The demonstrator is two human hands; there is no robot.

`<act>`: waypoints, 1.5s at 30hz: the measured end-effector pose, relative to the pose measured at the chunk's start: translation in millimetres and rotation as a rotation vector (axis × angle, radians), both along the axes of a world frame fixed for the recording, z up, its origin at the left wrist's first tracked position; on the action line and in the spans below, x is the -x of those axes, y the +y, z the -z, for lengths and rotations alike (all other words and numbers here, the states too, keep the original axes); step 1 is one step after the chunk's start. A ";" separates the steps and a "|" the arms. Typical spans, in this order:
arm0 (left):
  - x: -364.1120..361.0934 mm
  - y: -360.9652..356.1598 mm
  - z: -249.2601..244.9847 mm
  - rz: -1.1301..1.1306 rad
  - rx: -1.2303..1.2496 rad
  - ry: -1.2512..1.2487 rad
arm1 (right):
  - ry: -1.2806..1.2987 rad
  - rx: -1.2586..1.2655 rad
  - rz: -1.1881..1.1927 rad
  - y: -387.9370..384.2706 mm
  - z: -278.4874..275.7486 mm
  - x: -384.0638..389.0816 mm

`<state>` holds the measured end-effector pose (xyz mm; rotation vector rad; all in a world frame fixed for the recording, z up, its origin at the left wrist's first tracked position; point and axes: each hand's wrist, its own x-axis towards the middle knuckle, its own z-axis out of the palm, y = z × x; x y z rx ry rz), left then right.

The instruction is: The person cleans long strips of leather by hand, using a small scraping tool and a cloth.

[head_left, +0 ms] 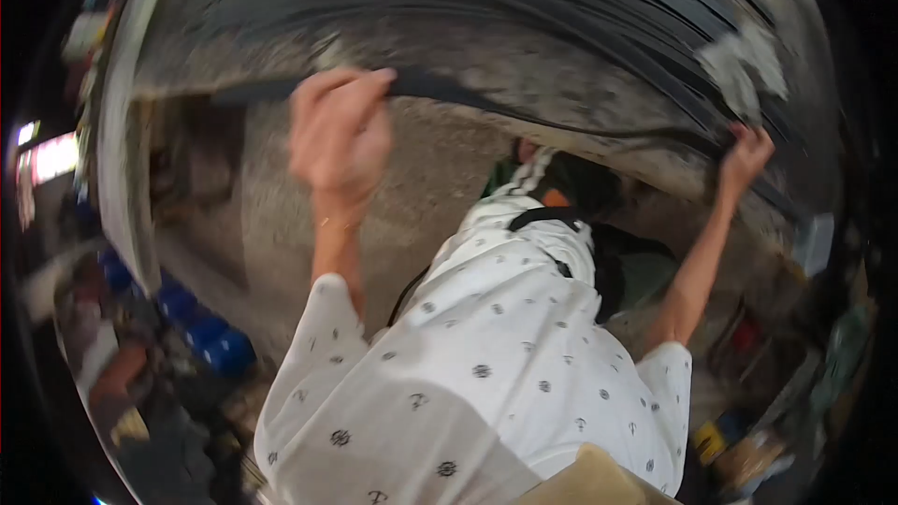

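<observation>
Long dark strips [561, 0] run in a bundle across the worktop in front of me. My left hand [341, 131] is closed at the near edge, its fingers pinched on a dark strip [449, 93] that stretches to the right. At the right, my right hand [746, 157] is closed near the other end of this strip, by the bundle; what lies between its fingers is too small to make out. A crumpled whitish piece [744, 65] lies on the strips just beyond my right hand.
Blue containers [220, 341] stand in a row low at the left. A pale upright board [122, 150] borders the worktop [224, 65] on the left. A small light-coloured box [814, 243] is at the right edge. Mixed items [739, 454] lie at the lower right.
</observation>
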<state>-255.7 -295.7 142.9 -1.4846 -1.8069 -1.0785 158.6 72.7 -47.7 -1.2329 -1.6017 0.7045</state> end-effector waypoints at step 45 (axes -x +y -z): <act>138.2 122.8 -135.6 -0.129 1.240 -0.855 | -0.571 0.126 0.148 75.1 -99.7 -152.7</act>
